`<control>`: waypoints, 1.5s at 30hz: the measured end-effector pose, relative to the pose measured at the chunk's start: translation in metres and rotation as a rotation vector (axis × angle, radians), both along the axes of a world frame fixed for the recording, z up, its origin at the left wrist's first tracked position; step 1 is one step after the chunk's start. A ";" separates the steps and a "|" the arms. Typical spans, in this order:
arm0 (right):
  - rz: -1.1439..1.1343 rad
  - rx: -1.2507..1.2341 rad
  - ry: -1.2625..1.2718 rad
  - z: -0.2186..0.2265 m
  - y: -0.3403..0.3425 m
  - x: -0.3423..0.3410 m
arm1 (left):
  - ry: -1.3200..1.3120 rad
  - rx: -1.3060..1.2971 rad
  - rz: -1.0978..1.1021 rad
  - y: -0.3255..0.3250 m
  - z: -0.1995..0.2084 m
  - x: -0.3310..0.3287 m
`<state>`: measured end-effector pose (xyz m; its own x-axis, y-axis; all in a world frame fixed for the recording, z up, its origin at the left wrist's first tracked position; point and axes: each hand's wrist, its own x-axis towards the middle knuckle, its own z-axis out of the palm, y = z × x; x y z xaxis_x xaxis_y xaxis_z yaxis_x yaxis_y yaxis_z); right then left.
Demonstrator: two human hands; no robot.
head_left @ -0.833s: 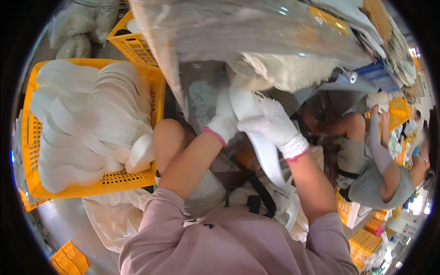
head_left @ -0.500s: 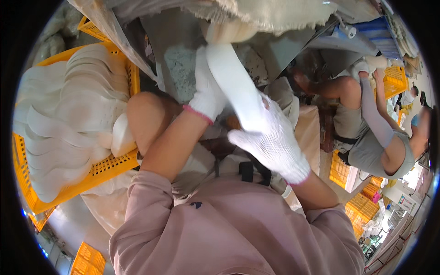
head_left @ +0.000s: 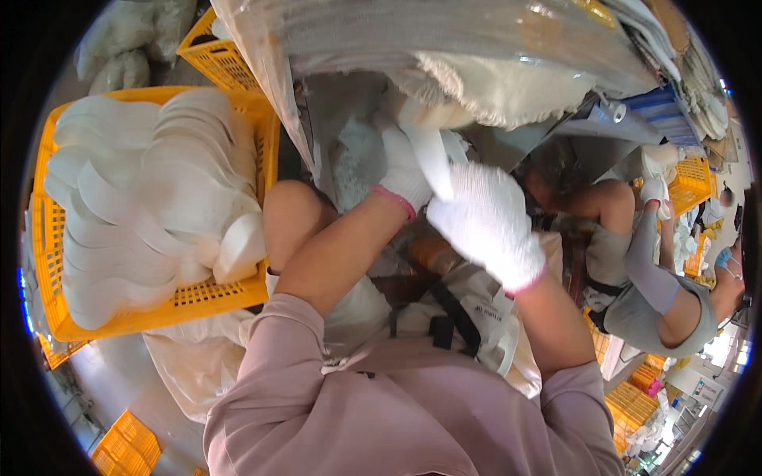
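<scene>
A long, smooth white sole-shaped piece (head_left: 431, 159) is held in front of me, its far end at a pale round wheel (head_left: 436, 114) under a frayed cloth; whether they touch is hard to tell. My left hand (head_left: 404, 165), in a white knit glove with a pink cuff, grips the piece along its left side. Around its near end my right hand (head_left: 486, 224), gloved alike and slightly blurred, is closed. To my left, a yellow crate (head_left: 155, 313) holds a heap of similar white curved pieces (head_left: 159, 198).
Plastic sheeting (head_left: 349, 40) and frayed cloth (head_left: 508, 91) hang over the work spot, with pale dust (head_left: 357, 159) below. At right, a co-worker's sleeved arm (head_left: 644, 246) reaches toward another yellow crate (head_left: 692, 184). More yellow crates (head_left: 127, 446) stand on the floor.
The white piece has turned, showing a narrower side. My right hand has come up and rolled over, its back now facing me. The whole view has shifted slightly.
</scene>
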<state>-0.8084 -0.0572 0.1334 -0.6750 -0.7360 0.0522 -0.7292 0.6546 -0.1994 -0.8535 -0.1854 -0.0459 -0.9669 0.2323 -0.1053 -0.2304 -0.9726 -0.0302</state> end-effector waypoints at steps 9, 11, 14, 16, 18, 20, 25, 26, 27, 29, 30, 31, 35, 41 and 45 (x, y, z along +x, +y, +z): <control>-0.048 0.219 -0.036 0.005 0.005 0.013 | 0.341 0.251 0.011 0.018 -0.010 0.011; 0.042 0.123 0.195 0.005 0.004 0.016 | 0.379 -0.475 0.306 0.024 -0.017 0.013; 0.118 0.065 0.171 0.010 0.002 0.020 | 0.043 -0.580 0.157 0.028 -0.021 0.018; 0.045 0.123 0.153 0.017 0.001 0.023 | 0.024 -0.359 0.108 0.028 -0.015 0.022; 0.017 0.285 -0.010 0.026 0.002 0.028 | 0.017 -0.011 0.073 0.026 -0.001 0.029; 0.003 0.250 0.053 0.031 0.005 0.033 | 0.024 -0.072 0.056 0.024 0.018 0.036; -0.014 0.104 0.055 0.035 0.014 0.049 | -0.043 -0.101 0.115 0.029 0.055 0.054; -0.044 0.145 -0.002 0.033 0.011 0.047 | -0.081 0.082 0.018 0.028 0.056 0.053; -0.073 0.080 -0.009 0.027 0.008 0.041 | -0.124 -0.015 0.087 0.026 0.056 0.048; -0.103 -0.138 -0.103 0.014 -0.005 0.020 | -0.240 -0.215 0.160 0.015 0.051 0.029; -0.125 -0.047 -0.091 0.009 -0.015 0.008 | -0.288 -0.379 0.195 0.004 0.047 0.016; -0.079 -0.196 -0.097 0.000 -0.022 -0.005 | -0.368 -0.513 0.229 0.000 0.043 0.006; -0.015 -0.134 -0.107 -0.033 -0.023 -0.030 | -0.582 -0.907 0.140 -0.021 0.024 -0.008; -0.072 -0.252 -0.163 -0.027 0.057 0.073 | -0.234 -0.312 0.182 0.012 0.038 0.062; -0.138 0.041 -0.192 -0.002 0.064 0.099 | -0.274 -0.218 0.087 0.027 0.045 0.077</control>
<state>-0.7092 0.0072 0.1317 -0.7642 -0.6346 -0.1147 -0.5834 0.7561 -0.2965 -0.7770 -0.1583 -0.0012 -0.9112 0.0940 -0.4010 -0.1586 -0.9786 0.1308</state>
